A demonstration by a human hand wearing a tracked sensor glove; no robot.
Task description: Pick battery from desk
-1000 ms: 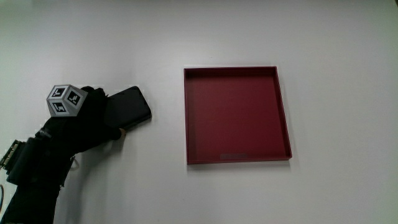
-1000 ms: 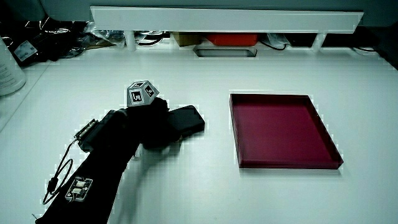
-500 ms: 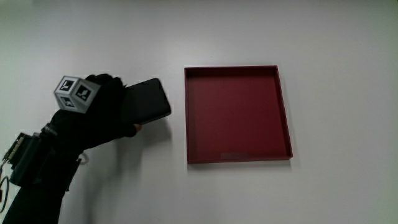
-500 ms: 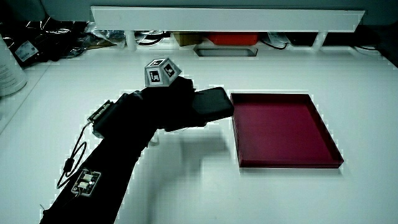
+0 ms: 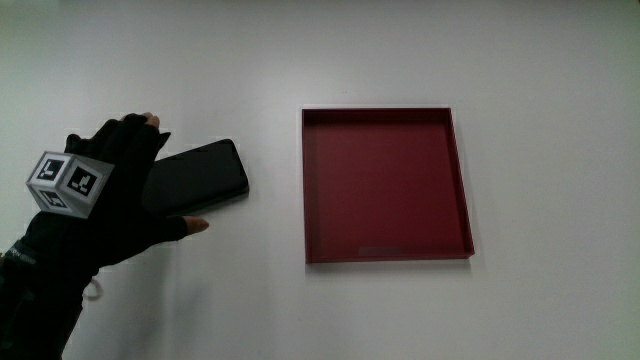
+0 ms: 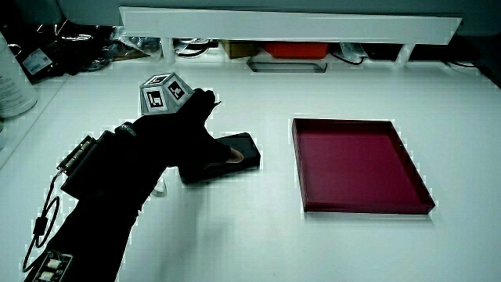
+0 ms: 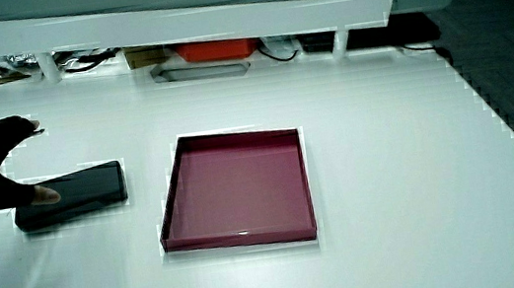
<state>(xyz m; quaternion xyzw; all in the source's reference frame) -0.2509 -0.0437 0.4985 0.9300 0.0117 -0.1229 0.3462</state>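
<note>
hand spread over the battery, battery flat on the table

i see the hand (image 5: 105, 200) over one end of the battery (image 5: 200, 176), fingers spread wide with the thumb on one long edge and the other fingers past the other. it is not gripping anything that i can make out; from a side view (image 6: 176, 137) the palm looks raised a little above the battery (image 6: 223, 157), though i cannot be sure whether the thumb tip touches it. the cube (image 5: 65, 183) sits on the back of the hand, its patterned faces turned up.

the battery is a flat black slab lying on the white table (image 5: 420, 320), just beside the red tray (image 5: 385, 255) but apart from it, a strip of bare table between them. in a side view (image 7: 75, 195) its whole length shows, with only the thumb over one corner. the tray (image 7: 239, 234) is square, shallow, and holds nothing i can see.
</note>
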